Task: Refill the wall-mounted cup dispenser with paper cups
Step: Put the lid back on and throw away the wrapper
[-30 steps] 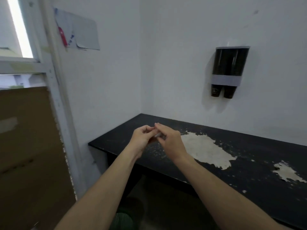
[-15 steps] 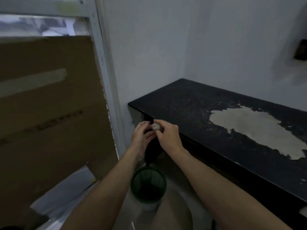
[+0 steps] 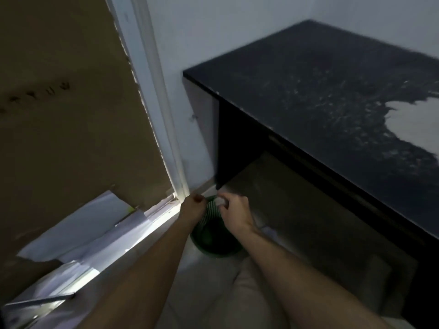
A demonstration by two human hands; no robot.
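Note:
Both my arms reach down toward the floor. My right hand [image 3: 234, 212] pinches a small crumpled whitish scrap [image 3: 220, 201] just above a green mesh wastebasket [image 3: 215, 242]. My left hand [image 3: 193, 208] hovers beside it over the basket's left rim, fingers curled, with nothing visible in it. The cup dispenser and paper cups are out of view.
A black worn-topped counter [image 3: 320, 96] with a pale peeled patch fills the right side, with dark space beneath it. A brown cardboard sheet [image 3: 66, 119] leans at the left by a white door frame [image 3: 161, 119]. White papers [image 3: 78, 233] lie on the floor at left.
The view has swung down from the wall and dispenser to the floor. Both hands dropped from counter height to just above the green wastebasket, the right still holding the scrap.

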